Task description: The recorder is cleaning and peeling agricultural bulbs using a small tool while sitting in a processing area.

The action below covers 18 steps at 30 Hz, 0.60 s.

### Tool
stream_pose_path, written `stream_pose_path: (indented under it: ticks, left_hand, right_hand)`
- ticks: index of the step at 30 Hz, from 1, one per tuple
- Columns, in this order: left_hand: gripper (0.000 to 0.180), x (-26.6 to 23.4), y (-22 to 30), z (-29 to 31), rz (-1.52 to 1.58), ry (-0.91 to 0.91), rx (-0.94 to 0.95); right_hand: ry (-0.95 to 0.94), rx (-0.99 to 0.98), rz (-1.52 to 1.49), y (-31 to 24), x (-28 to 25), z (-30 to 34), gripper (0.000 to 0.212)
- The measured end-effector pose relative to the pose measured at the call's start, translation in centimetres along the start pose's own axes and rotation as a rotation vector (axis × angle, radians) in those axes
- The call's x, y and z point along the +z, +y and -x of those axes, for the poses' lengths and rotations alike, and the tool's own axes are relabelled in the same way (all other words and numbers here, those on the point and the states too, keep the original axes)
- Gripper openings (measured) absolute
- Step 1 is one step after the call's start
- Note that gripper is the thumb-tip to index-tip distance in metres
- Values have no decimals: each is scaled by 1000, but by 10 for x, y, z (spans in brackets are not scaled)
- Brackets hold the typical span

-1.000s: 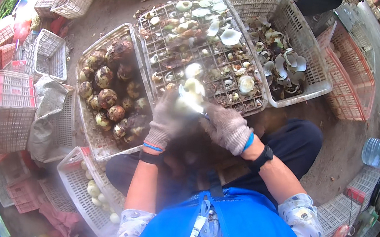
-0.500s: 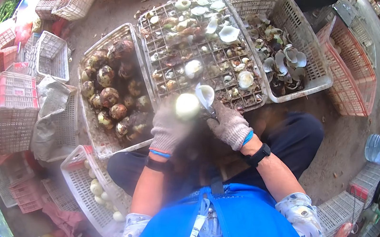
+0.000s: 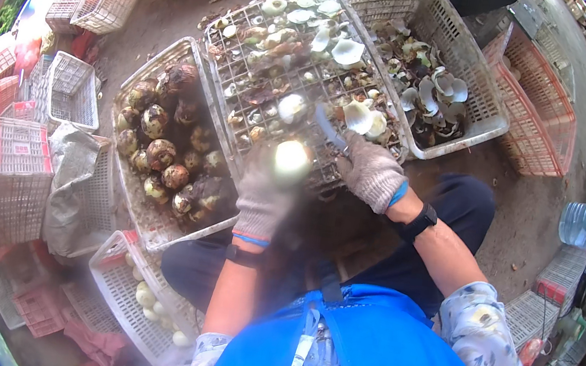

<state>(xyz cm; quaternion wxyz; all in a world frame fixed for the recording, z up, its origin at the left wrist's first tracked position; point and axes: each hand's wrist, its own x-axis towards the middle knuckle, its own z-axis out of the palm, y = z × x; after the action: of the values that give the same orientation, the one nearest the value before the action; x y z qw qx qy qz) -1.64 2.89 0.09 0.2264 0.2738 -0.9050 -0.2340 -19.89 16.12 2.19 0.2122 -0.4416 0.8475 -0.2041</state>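
Observation:
My left hand (image 3: 262, 192), in a knit glove, is closed around a pale, peeled round bulb (image 3: 293, 159); some of the hand is blurred. In my gloved right hand (image 3: 374, 175) is a knife (image 3: 330, 129), its curved blade pointing up and left, apart from the bulb. Just beyond the knife, a cupped white scale (image 3: 357, 117) lies on the upturned grid crate (image 3: 257, 75) among other peelings. Another pale bulb piece (image 3: 291, 109) rests on the grid past my left hand. To the left, a crate (image 3: 208, 111) holds several brown-skinned bulbs (image 3: 160, 154).
At the far right stands a crate (image 3: 497, 125) with peeled scales and dark skins. Pale peeled bulbs (image 3: 145, 296) sit in a white crate (image 3: 121, 308) by my left knee. Stacked crates (image 3: 19, 180) line the left. A clear plastic bottle (image 3: 583, 226) stands at right.
The knife and my right hand have moved right, away from the bulb. The cupped scale that was at the blade now lies on the grid. My left hand still holds the bulb.

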Motion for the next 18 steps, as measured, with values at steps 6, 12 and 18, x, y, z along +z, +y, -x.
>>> stream_pose_path:
  ticks: [6, 12, 18]
  left_hand:
    - [52, -4, 4, -5, 36, -4, -10]
    - [61, 1, 4, -3, -72, 56, 44]
    - [61, 4, 10, 2, -125, 59, -49]
  right_hand:
    - [-16, -315, 427, -29, -2, 18, 35]
    - [101, -347, 403, -35, 0, 14, 27]
    - [27, -282, 543, -42, 0, 6, 26]
